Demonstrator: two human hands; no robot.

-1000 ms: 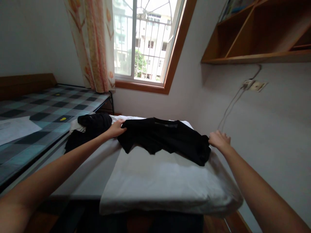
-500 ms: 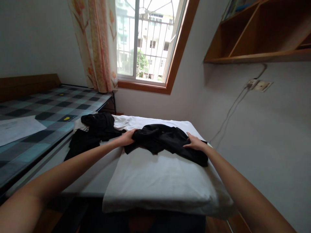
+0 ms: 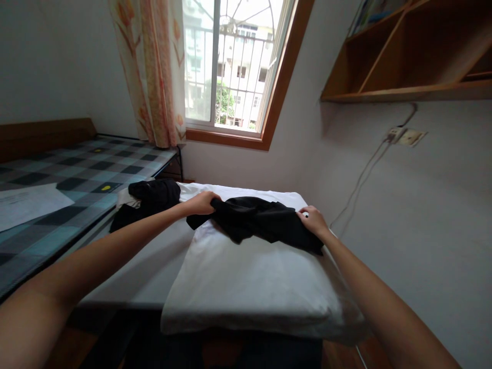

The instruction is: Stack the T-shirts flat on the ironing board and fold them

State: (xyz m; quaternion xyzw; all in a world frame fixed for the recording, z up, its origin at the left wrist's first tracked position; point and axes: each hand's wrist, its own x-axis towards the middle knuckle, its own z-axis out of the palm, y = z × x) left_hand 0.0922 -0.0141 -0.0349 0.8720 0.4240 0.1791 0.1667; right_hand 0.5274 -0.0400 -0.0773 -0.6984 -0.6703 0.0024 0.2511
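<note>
A crumpled black garment (image 3: 257, 220) lies across the far half of a white cloth-covered pad (image 3: 246, 287) on the table. Its exact kind does not show. My left hand (image 3: 203, 203) is closed on the garment's left end, lifting it slightly. At its right part, my right hand (image 3: 312, 220) pinches the upper edge between thumb and fingers. More black clothing (image 3: 156, 197) sits bunched to the left, partly hidden behind my left forearm.
A bed with a checked cover (image 3: 77, 169) stands on the left, with white papers (image 3: 31, 205) on it. Ahead are a curtain (image 3: 154, 77) and a barred window (image 3: 238, 72). A wooden shelf (image 3: 407, 56) and a socket with cables (image 3: 403, 136) are on the right wall.
My left hand has risen a little and drawn up the garment's left end. My right hand has gone from spread fingers to a pinch on the upper edge.
</note>
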